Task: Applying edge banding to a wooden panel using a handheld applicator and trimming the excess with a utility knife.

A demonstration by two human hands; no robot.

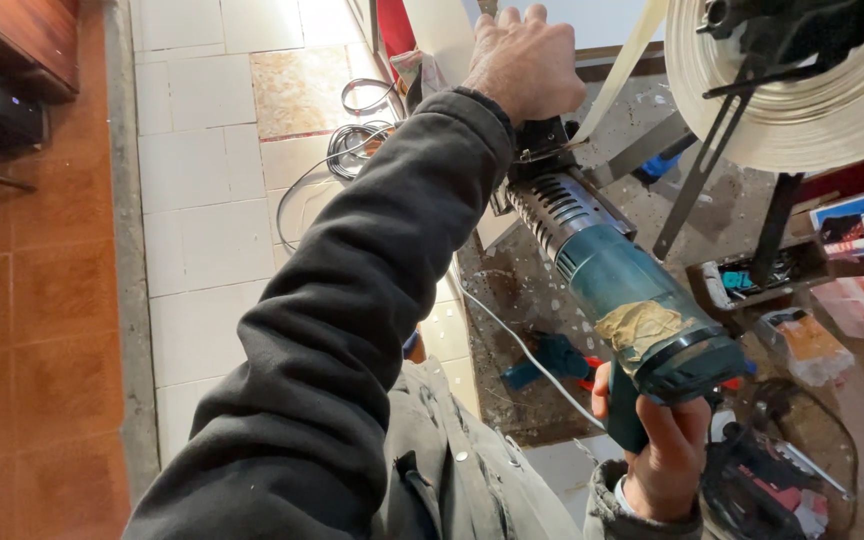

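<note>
right hand (664,452) gripped the teal heat gun (620,290) at five o'clock; left hand (524,62), at twelve, pressed the cream strip (624,72). the hot nozzle sat close, so fingers might scorch.

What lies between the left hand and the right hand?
The teal heat gun spans it in the head view: right hand grips its handle, left hand sits beyond its nozzle.
</note>
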